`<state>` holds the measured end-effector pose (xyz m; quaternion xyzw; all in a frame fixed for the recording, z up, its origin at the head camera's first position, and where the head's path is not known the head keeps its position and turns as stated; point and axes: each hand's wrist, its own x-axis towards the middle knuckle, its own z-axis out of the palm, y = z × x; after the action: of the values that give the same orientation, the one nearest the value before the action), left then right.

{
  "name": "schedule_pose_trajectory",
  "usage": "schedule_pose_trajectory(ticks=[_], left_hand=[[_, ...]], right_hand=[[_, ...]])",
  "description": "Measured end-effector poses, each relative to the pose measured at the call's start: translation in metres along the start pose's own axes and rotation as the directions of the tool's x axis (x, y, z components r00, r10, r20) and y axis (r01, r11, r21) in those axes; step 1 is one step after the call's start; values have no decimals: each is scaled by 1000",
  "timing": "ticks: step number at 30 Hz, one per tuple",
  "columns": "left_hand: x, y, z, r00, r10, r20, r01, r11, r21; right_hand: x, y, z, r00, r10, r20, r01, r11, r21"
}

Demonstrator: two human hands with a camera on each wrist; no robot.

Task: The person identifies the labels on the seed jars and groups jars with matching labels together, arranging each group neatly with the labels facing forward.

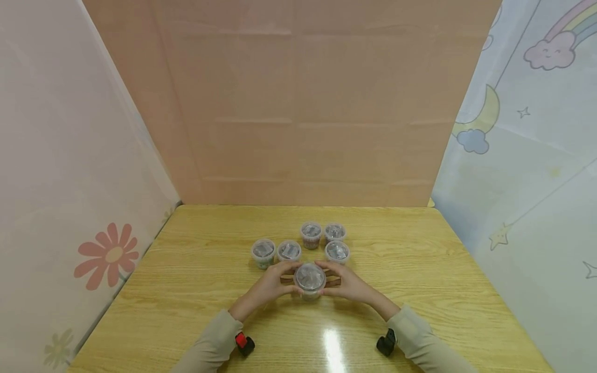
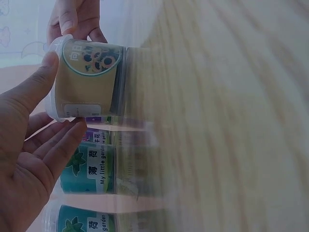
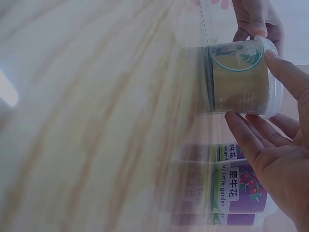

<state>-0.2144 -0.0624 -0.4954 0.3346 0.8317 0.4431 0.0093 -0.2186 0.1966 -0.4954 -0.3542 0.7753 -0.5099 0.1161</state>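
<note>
Both hands hold one lidded clear plastic tub [image 1: 310,281] upright close over the wooden table. Its label is tan with a round flower picture, and its clear lid shows a silvery packet beneath. My left hand [image 1: 274,282] grips the left side, thumb near the lid rim and fingers on the far side. On the right side, my right hand [image 1: 349,285] grips in the same way. In the left wrist view the tub [image 2: 91,87] has its base near the table top; the right wrist view shows the tub [image 3: 241,79] between thumb and fingers.
Several similar lidded tubs stand just beyond the hands. At the left is a teal-labelled tub [image 2: 91,166]; at the right, a purple-labelled tub [image 3: 241,188]. A plain upright panel [image 1: 298,103] closes off the table's far edge, with patterned sheets along both sides.
</note>
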Motion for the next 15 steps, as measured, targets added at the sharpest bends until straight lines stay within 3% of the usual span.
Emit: schedule_pose_trajectory(ticks=[9, 15], left_hand=[[0, 0, 0, 1000, -4, 3, 4, 999, 53], [0, 1, 0, 1000, 11, 9, -11, 999, 31]], right_hand=[[0, 0, 2, 1000, 0, -15, -1, 1000, -28], [-1, -22, 0, 1000, -18, 3, 18, 999, -40]])
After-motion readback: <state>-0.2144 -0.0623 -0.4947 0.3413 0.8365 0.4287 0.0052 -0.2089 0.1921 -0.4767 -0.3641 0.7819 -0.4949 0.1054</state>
